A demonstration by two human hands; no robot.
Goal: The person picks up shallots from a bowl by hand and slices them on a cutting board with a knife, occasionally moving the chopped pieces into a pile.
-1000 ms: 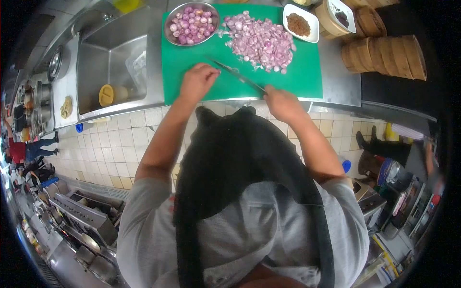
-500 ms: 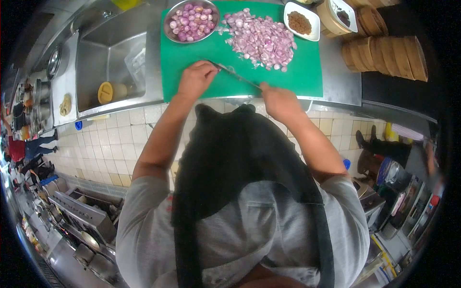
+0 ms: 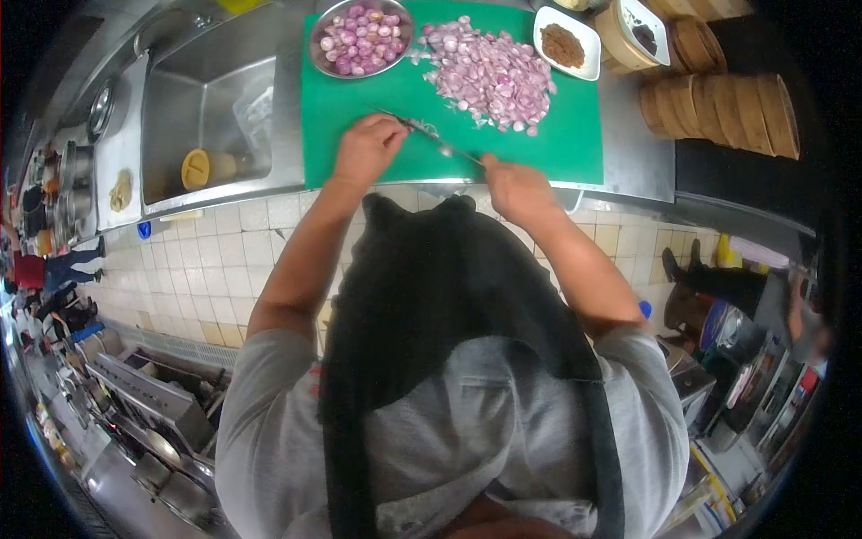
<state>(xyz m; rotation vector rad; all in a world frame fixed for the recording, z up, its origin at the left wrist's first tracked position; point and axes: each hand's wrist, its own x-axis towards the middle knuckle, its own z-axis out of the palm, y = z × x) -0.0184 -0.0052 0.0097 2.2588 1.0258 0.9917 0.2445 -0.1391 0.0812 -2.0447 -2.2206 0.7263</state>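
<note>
My right hand (image 3: pixel 521 190) is closed around the handle of a knife (image 3: pixel 458 151), whose blade slants up and left over the green cutting board (image 3: pixel 341 101). My left hand (image 3: pixel 368 145) is closed on the board beside the blade's far end. Its fingertips pinch what looks like a shallot, mostly hidden by the fingers and blade. A few thin slices lie along the blade. Farther up the board spreads a large pile of sliced shallots (image 3: pixel 494 76). To its left a steel bowl (image 3: pixel 316 54) holds whole peeled shallots (image 3: pixel 364 40).
A white dish (image 3: pixel 588 65) of brown paste or crumbs sits at the board's upper right corner. Bamboo steamers (image 3: pixel 718 108) are stacked farther right. On the left is a steel sink (image 3: pixel 211 117) with a yellow-lidded container (image 3: pixel 197 169). Other people stand at the far left and right.
The knife has shifted slightly, its handle end a little left, and a pale slice now shows at the blade. My left hand stays almost in place.
</note>
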